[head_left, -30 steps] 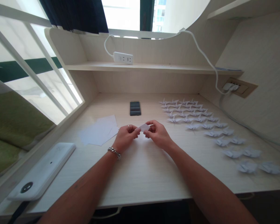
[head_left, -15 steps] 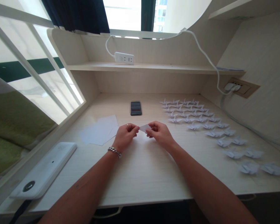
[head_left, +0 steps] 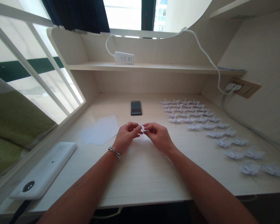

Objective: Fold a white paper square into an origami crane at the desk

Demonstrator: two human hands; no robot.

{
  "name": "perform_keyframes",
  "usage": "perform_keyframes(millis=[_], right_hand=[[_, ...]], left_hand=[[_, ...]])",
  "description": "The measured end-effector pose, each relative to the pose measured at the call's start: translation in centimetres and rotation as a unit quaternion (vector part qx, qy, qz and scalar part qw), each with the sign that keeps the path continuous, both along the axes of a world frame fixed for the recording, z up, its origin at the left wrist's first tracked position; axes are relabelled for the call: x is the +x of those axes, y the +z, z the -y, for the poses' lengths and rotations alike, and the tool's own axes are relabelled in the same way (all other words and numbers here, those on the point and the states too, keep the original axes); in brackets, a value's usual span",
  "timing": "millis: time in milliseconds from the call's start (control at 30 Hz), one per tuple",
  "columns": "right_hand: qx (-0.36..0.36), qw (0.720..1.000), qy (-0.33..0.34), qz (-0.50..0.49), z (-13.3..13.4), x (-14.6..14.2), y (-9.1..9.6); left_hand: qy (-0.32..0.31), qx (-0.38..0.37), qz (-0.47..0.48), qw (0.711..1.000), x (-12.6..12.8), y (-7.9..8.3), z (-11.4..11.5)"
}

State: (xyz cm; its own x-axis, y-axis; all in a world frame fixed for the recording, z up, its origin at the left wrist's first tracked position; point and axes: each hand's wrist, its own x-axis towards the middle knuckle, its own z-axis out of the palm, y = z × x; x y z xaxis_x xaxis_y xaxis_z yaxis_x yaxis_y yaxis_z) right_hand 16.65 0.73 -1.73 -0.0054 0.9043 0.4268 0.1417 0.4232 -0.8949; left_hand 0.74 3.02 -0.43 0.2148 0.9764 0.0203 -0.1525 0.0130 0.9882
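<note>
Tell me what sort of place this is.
Probably a study nook in a bedroom or dormitory: a desk with a built-in shelf, a power strip on that shelf, and a dark curtain at the window.

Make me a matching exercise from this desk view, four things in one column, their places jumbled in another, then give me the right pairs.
Things
1. Small piece of paper
2. Power strip
3. Folded paper birds
4. Loose white sheets

Places
A. Up on the shelf beneath the window
B. Overlapping on the desk, on the left side
C. Held between the left hand and the right hand
D. Set out in rows on the right side

Right pairs: 1-C, 2-A, 3-D, 4-B
</note>
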Motion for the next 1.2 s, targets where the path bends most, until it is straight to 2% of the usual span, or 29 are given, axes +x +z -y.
perform_keyframes(millis=[333,833,1200], right_hand=[[-0.049,0.998,0.030,-0.031,0.2,-0.1,0.5],[-0.039,0.998,0.049,-0.026,0.3,0.1,1.1],[-0.007,0.999,0.018,0.033,0.3,0.1,0.8]], left_hand=[[-0.027,0.034,0.085,0.995,-0.2,-0.2,0.0],[-0.027,0.068,0.069,0.995,-0.3,-0.3,-0.1],[0.003,0.068,0.037,0.997,-0.1,0.1,0.1]])
